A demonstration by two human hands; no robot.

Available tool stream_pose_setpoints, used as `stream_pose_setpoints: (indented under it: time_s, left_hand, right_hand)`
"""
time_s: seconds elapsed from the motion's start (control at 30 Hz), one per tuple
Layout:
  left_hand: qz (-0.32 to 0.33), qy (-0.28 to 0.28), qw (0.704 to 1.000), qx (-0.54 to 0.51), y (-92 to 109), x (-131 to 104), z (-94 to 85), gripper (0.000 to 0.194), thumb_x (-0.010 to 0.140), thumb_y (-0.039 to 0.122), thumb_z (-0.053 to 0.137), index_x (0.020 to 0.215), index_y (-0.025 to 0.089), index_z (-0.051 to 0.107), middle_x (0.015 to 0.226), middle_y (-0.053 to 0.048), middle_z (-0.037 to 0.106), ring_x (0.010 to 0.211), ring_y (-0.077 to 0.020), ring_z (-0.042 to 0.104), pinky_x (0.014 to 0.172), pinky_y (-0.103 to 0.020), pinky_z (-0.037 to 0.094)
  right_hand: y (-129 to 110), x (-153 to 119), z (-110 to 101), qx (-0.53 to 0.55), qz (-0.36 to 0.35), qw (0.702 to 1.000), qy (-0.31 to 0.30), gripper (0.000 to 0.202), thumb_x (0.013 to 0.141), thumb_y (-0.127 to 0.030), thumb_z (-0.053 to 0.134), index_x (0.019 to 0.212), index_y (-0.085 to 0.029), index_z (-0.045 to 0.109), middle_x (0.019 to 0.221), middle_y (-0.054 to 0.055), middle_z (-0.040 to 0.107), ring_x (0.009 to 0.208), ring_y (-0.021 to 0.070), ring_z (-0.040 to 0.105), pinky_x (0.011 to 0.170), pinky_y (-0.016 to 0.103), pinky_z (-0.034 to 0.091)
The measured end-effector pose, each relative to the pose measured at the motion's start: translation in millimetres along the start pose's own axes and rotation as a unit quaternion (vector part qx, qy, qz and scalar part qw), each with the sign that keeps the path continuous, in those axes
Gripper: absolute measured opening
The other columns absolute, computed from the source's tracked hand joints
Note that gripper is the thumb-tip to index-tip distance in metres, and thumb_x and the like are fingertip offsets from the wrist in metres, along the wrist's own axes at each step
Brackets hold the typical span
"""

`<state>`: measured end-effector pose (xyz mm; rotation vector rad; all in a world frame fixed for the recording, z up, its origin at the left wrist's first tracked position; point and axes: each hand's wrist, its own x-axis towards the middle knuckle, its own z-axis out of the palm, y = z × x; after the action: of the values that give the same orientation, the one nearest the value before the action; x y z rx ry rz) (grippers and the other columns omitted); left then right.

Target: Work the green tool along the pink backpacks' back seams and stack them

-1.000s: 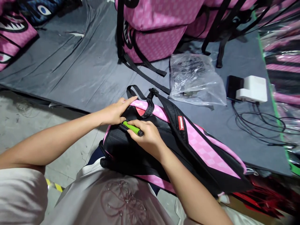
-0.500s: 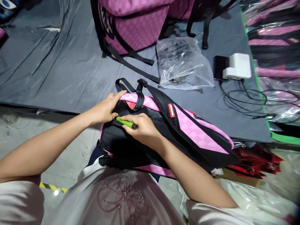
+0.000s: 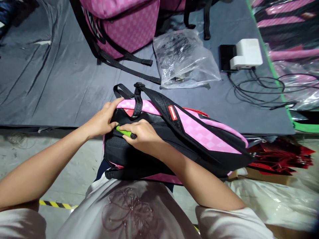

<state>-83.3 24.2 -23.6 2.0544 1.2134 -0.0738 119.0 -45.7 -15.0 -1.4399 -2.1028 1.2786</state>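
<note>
A pink-checked and black backpack [image 3: 149, 156] lies on its side against my body at the table edge, its black back panel turned up. My left hand [image 3: 107, 116] grips its left end, fingers over the pink piped edge and thumb on the black panel. In my right hand [image 3: 143, 132] is a lime-green, pen-like tool [image 3: 124, 132] with a black end, held close to the panel near my left thumb. The tool's exact kind and its working tip cannot be made out. A black shoulder strap [image 3: 158, 103] with a red label crosses the upper side.
Another pink backpack [image 3: 127, 33] stands on the grey-covered table [image 3: 62, 89]. Beside it lie a clear plastic bag [image 3: 186, 59], a phone [image 3: 227, 58], a white charger [image 3: 249, 53] and looped black cables [image 3: 259, 93]. Wrapped pink-and-black goods [image 3: 291, 33] are at the right; red packaging [image 3: 279, 156] lies below.
The camera view has shifted, so the table items appear farther left and higher. Both hands stay at the same end of the backpack, with the green tool still in my right hand.
</note>
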Motion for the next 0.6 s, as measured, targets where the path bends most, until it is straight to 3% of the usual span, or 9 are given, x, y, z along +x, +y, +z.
stream_pose_setpoints:
  time_s: [0.2, 0.33, 0.6]
  left_hand:
    - [0.008, 0.001, 1.0, 0.007, -1.7, 0.5, -0.6, 0.093, 0.081, 0.019, 0.063, 0.158, 0.028, 0.014, 0.152, -0.012, 0.037, 0.142, -0.0318, 0.037, 0.119, -0.055, 0.034]
    - [0.032, 0.014, 0.999, 0.012, -4.0, 0.8, -0.5, 0.093, 0.08, 0.019, 0.063, 0.158, 0.03, 0.013, 0.159, -0.01, 0.031, 0.147, -0.0319, 0.032, 0.121, -0.056, 0.03]
    - [0.041, 0.024, 0.999, 0.022, -5.8, 2.9, 1.0, 0.094, 0.079, 0.018, 0.063, 0.158, 0.029, 0.013, 0.16, -0.012, 0.029, 0.148, -0.0355, 0.03, 0.12, -0.061, 0.031]
  right_hand:
    - [-0.7, 2.1, -2.7, 0.001, 0.006, 1.0, 0.005, 0.027, 0.092, -0.019, 0.064, 0.117, -0.022, 0.074, 0.107, 0.003, 0.079, 0.096, 0.0193, 0.072, 0.09, 0.03, 0.042]
    - [-1.5, 5.0, -3.2, -0.004, -0.016, 0.999, -0.028, 0.031, 0.091, -0.018, 0.063, 0.12, -0.021, 0.073, 0.106, 0.004, 0.079, 0.096, 0.0199, 0.072, 0.087, 0.03, 0.042]
    - [1.8, 7.0, -4.4, -0.009, -0.033, 0.999, -0.035, 0.03, 0.09, -0.017, 0.061, 0.116, -0.024, 0.074, 0.099, 0.002, 0.079, 0.089, 0.0181, 0.069, 0.087, 0.03, 0.04]
